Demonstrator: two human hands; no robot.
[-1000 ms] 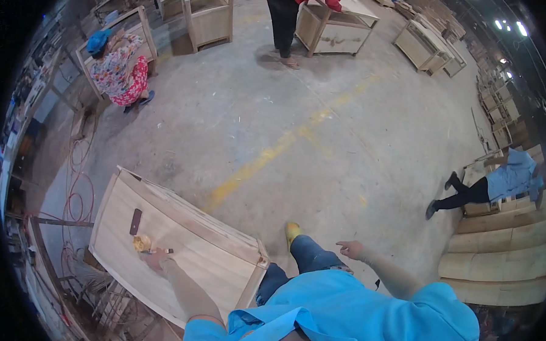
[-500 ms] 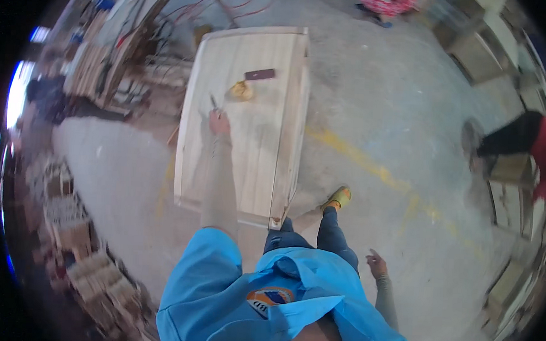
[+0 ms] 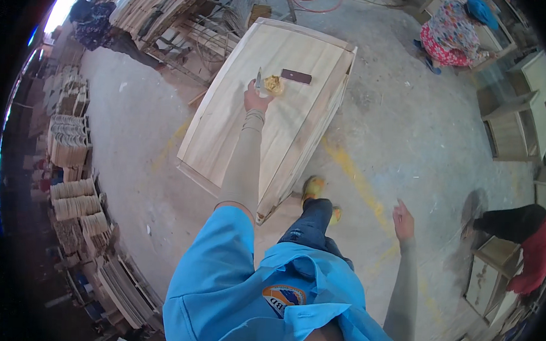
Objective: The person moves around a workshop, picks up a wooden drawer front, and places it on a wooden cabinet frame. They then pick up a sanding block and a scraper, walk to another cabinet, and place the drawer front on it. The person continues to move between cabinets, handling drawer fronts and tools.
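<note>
The slim blade tool (image 3: 259, 78) is in the person's left hand (image 3: 255, 99), above the pale wooden panel (image 3: 291, 113) of a furniture piece, its tip pointing away from the body. The grip is closed round the near end — the handle is mostly hidden by the fingers — which probably leaves the blade free. Just right of it lies a crumbly yellow lump (image 3: 273, 84), and beside that a dark brown block (image 3: 296, 77); both seem set there for easy reach. Whether the thumb touches the lump cannot be told. The left arm stretches forward, nearly straight, over the panel. The right hand (image 3: 403, 222) hangs empty above the concrete floor (image 3: 373, 114), well apart from the panel — fingers loosely extended, perhaps for balance. Farther off, a co-worker in a floral top (image 3: 453, 29) bends beside a wooden frame.
</note>
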